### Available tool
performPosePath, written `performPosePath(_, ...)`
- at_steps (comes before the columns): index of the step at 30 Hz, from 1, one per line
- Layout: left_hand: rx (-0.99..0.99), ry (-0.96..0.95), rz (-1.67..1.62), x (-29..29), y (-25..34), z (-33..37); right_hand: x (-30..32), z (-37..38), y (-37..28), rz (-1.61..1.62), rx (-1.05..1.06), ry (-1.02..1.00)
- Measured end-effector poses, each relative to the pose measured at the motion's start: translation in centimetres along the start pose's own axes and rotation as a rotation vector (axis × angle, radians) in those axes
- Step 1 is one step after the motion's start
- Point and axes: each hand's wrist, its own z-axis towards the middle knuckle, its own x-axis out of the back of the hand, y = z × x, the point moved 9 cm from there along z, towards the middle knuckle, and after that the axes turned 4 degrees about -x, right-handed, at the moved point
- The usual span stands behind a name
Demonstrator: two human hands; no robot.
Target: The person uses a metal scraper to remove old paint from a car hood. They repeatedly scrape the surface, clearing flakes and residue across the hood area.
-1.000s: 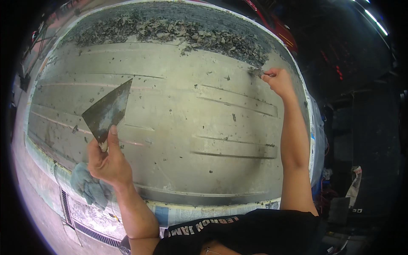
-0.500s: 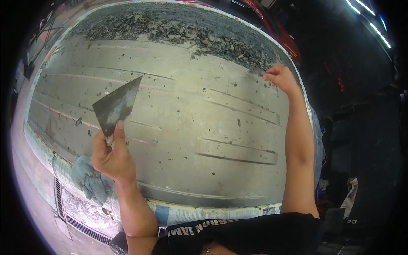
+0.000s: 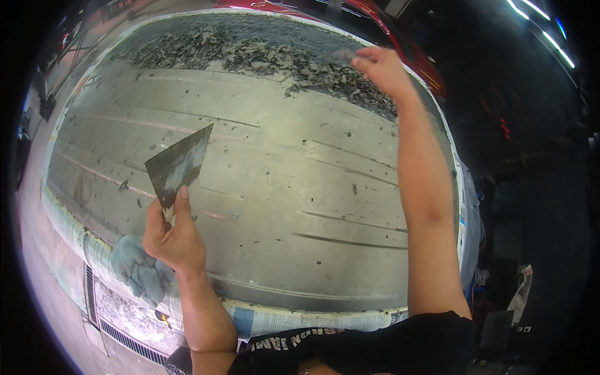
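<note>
My left hand [image 3: 175,234] grips a scraper [image 3: 181,164] with a broad, flat metal blade. The blade tilts upward, held over a large, pale, ribbed metal panel [image 3: 275,181] that looks like a vehicle roof. Far to the right, my right hand [image 3: 386,72] reaches over a band of dark, curled flakes [image 3: 262,57] along the panel's far side. Its fingers are pinched together. A blurred greyish bit shows beside the fingertips; its kind is unclear. Small dark crumbs dot the bare metal.
A grey-green cloth [image 3: 140,269] lies bunched at the near left edge, by my left wrist. Newspaper and masking line the near border [image 3: 275,319]. A floor drain grate [image 3: 131,340] runs below left. Beyond the far right edge stands a red car [image 3: 422,59].
My right hand has moved farther away and slightly left, from the lower end of the flakes to their far edge. The left hand and scraper shifted slightly right and down in view.
</note>
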Motion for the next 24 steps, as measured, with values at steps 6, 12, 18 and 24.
performPosePath(6, -0.008, -0.028, -0.080, -0.6, 0.0, -0.1, 8.8, -2.2, -1.5, 0.008, 0.156, 0.228)
performPosePath(12, 0.023, -0.032, -0.094, -0.9, -0.6, 0.0, 6.5, -7.1, 9.1, -0.368, -0.190, 0.063)
performPosePath(18, -0.005, -0.071, -0.019, -0.9, -0.4, -0.2, 5.1, -9.8, 11.5, -0.457, -0.220, 0.104)
performPosePath(24, -0.038, -0.071, -0.036, -0.9, 0.1, -0.3, -2.6, -11.2, 7.2, -0.823, 0.002, 0.076)
